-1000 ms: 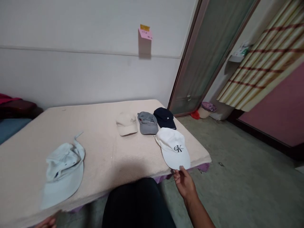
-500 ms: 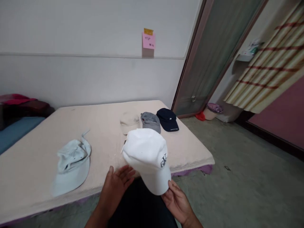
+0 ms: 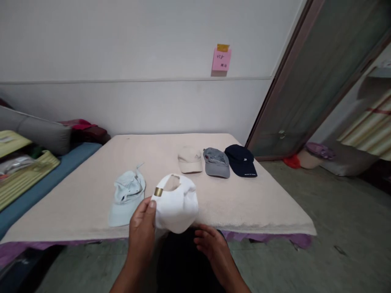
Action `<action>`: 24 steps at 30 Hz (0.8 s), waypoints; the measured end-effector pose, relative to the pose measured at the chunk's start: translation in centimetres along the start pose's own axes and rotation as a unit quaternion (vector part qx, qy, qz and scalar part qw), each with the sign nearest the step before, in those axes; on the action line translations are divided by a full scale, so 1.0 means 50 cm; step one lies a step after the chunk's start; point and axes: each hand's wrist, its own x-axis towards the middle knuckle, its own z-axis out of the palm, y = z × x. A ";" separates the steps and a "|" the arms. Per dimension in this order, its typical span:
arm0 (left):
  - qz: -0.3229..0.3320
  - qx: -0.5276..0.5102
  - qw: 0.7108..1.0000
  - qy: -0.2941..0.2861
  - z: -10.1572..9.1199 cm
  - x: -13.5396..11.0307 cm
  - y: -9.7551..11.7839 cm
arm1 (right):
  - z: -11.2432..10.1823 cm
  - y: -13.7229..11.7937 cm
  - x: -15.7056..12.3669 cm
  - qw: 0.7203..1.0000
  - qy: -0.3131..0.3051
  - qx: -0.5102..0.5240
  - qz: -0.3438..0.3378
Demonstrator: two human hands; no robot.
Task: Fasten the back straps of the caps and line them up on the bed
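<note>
My left hand point(image 3: 143, 228) pinches the edge of a white baseball cap point(image 3: 176, 207) beside its brass buckle. The cap's back strap and opening face up, and its brim is hidden from me. To the cap's lower right, my right hand point(image 3: 212, 246) has its fingers apart and holds nothing; the fingertips are close to the cap's edge. A pale blue cap point(image 3: 126, 199) with a loose strap lies on the bed just left of the held cap. Beyond, in a row, lie a beige cap point(image 3: 190, 159), a grey cap point(image 3: 216, 162) and a navy cap point(image 3: 241, 160).
The caps lie on a bed with a cream cover point(image 3: 259, 207). A pink note point(image 3: 221, 60) is taped to the wall. A yellow basket point(image 3: 39, 169) and a grey cushion point(image 3: 45, 128) sit at the left. A sliding door point(image 3: 293, 93) stands at the right.
The white cap has passed from my right hand to my left and turned, so its buckle shows instead of its logo and brim. My right hand has let go. The view has swung left.
</note>
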 end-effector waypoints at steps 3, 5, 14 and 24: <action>-0.044 0.074 0.995 -0.060 -0.006 -0.027 -0.018 | -0.002 -0.040 -0.032 0.990 0.040 -0.039 -0.127; -0.061 0.102 0.988 -0.097 -0.004 -0.045 -0.030 | 0.006 -0.078 -0.072 0.965 0.072 -0.080 -0.238; -0.125 0.116 0.950 -0.261 0.002 -0.097 -0.064 | 0.085 -0.140 -0.175 0.741 -0.099 -0.450 -0.489; -0.096 0.200 0.938 -0.267 -0.002 -0.100 -0.080 | 0.080 -0.113 -0.137 0.734 -0.092 -0.498 -0.453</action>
